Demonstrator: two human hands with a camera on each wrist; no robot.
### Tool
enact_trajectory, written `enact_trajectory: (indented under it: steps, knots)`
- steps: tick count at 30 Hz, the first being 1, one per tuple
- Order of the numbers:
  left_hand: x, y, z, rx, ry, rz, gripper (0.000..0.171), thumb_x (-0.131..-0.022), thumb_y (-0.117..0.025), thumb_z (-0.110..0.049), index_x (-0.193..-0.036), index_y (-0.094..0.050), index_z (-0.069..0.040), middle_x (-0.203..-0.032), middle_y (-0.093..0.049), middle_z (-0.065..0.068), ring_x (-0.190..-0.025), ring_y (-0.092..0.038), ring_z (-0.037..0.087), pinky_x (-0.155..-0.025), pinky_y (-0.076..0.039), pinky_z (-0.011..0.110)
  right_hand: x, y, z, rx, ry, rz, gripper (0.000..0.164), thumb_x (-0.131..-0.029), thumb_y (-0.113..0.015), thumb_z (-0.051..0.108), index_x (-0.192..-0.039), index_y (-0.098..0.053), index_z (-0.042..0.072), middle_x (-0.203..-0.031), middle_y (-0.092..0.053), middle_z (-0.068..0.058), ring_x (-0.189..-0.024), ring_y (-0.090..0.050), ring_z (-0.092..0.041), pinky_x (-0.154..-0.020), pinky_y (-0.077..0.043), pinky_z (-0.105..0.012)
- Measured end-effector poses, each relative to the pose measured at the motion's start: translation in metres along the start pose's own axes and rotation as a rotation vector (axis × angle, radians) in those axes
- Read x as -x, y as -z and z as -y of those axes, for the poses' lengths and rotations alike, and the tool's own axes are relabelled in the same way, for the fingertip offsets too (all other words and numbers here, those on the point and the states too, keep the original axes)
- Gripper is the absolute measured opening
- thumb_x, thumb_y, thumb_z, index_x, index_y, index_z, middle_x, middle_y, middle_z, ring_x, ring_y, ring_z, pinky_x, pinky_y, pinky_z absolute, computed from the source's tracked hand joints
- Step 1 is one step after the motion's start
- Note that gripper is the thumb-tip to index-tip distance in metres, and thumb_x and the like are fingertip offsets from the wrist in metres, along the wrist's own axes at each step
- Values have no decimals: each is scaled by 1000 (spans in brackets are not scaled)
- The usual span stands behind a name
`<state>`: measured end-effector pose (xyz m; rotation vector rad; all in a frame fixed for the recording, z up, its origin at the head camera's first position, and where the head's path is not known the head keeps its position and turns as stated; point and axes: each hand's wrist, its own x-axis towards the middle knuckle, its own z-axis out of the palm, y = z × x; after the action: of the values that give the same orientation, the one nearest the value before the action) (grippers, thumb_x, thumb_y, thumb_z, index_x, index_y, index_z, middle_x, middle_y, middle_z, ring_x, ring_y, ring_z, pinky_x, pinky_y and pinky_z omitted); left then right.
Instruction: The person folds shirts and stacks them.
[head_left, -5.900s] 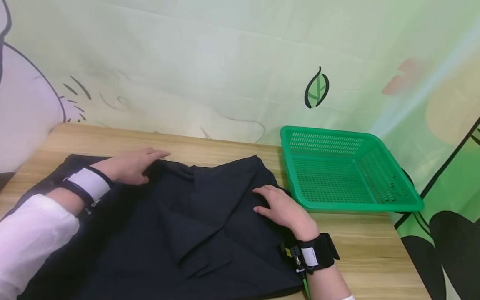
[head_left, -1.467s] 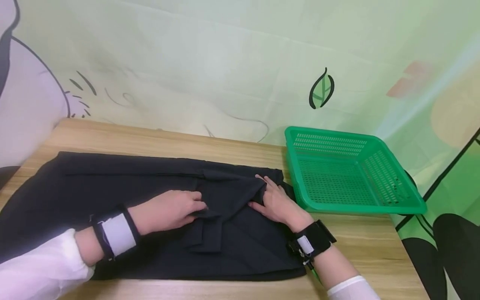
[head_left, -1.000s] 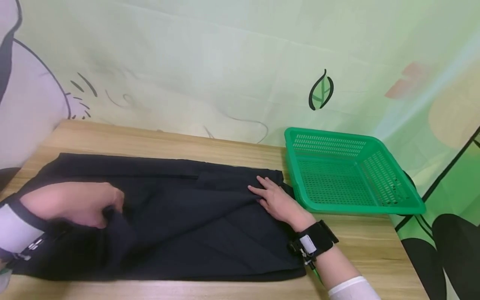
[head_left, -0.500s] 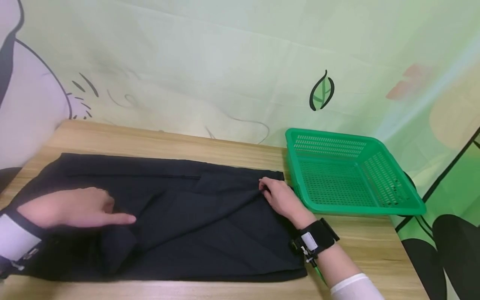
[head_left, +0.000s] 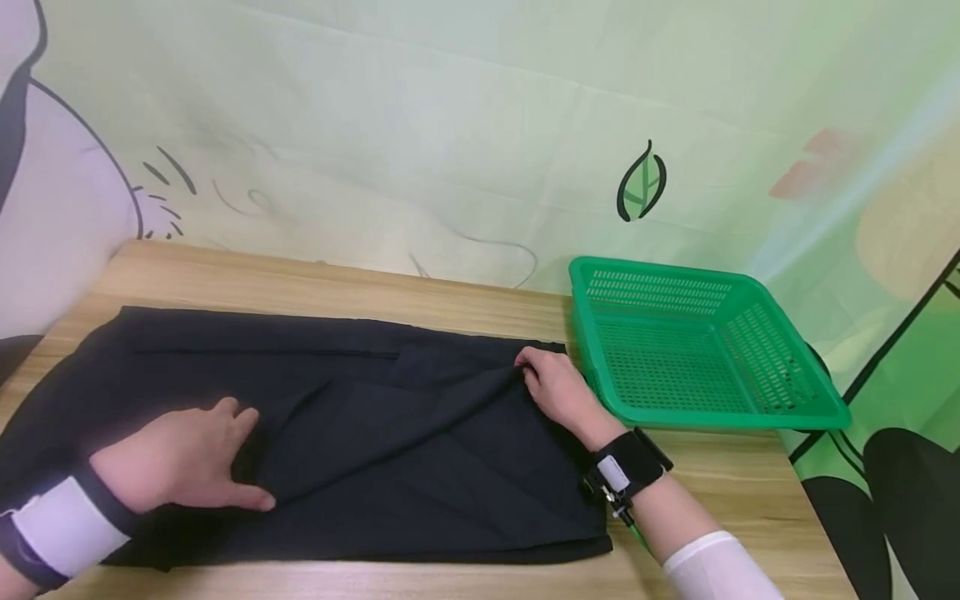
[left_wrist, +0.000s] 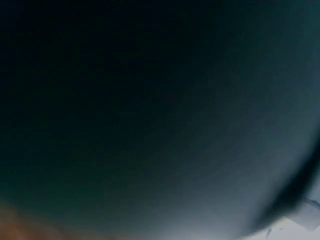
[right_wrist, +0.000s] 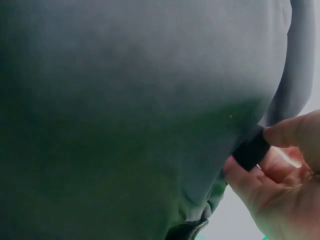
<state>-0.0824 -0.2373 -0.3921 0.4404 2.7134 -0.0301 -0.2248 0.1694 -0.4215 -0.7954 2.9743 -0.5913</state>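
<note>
A black garment (head_left: 450, 475), its exact kind unclear from this folded shape, lies long and flat across the table with a diagonal fold running over it. My left hand (head_left: 180, 458) rests on its left part, thumb spread away from the fingers. At the far right end my right hand (head_left: 558, 387) pinches the garment's fold between thumb and fingers. The right wrist view shows that pinch closely: fingertips (right_wrist: 237, 175) and thumb hold a dark bit of the cloth (right_wrist: 125, 100). Dark, blurred cloth (left_wrist: 150, 100) fills most of the left wrist view.
A green plastic basket (head_left: 720, 419) with slotted walls stands at the back right, close beside my right hand. The wooden table (head_left: 337, 279) shows behind and in front of the garment. A printed curtain (head_left: 375, 142) hangs along the back edge.
My left hand gripped and pulled cloth to the left, then let go and spread out lower on it. My right hand went from lying spread on the garment to pinching its fold.
</note>
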Motion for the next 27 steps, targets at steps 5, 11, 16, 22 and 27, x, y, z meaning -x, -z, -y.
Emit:
enact_trajectory:
  steps: [5, 11, 16, 22, 27]
  knots:
    - [7, -16, 3, -82, -3, -118, 76, -65, -88, -11, -129, -50, 5, -108, -52, 25, -59, -54, 24, -53, -52, 39, -4, -1, 0, -50, -84, -5, 13, -99, -55, 6, -112, -57, 5, -97, -69, -13, -86, -67, -26, -78, -55, -39]
    - [5, -12, 20, -85, 17, -277, 35, -70, -78, 2, -102, -63, -1, -82, -61, 14, -55, -55, 25, -48, -49, 44, -4, 0, -2, -20, -63, -56, 12, -97, -56, 1, -95, -47, 7, -78, -55, -9, -73, -58, -25, -66, -47, -34]
    - [1, 13, 48, -25, 79, -299, 10, -78, -74, 1, -80, -66, -5, -63, -59, 6, -53, -51, 21, -45, -46, 41, -2, 1, -5, 11, 2, -59, 25, -89, -50, -11, -76, -58, 9, -77, -60, -7, -75, -58, -24, -72, -49, -36]
    - [-3, 32, 95, 17, 158, -432, 5, -80, -61, 2, -77, -58, 0, -58, -51, 7, -50, -46, 23, -44, -38, 38, -1, 1, -4, -23, -57, -29, 34, -91, -47, -10, -89, -76, 7, -101, -73, -14, -103, -67, -31, -94, -54, -44]
    - [-15, 29, 121, 44, 86, -646, 8, -78, -57, 7, -74, -51, 2, -57, -46, 9, -48, -41, 22, -45, -33, 34, -5, 1, 1, -6, -81, -19, 31, -95, -47, -6, -106, -74, 3, -113, -70, -17, -113, -64, -34, -99, -52, -46]
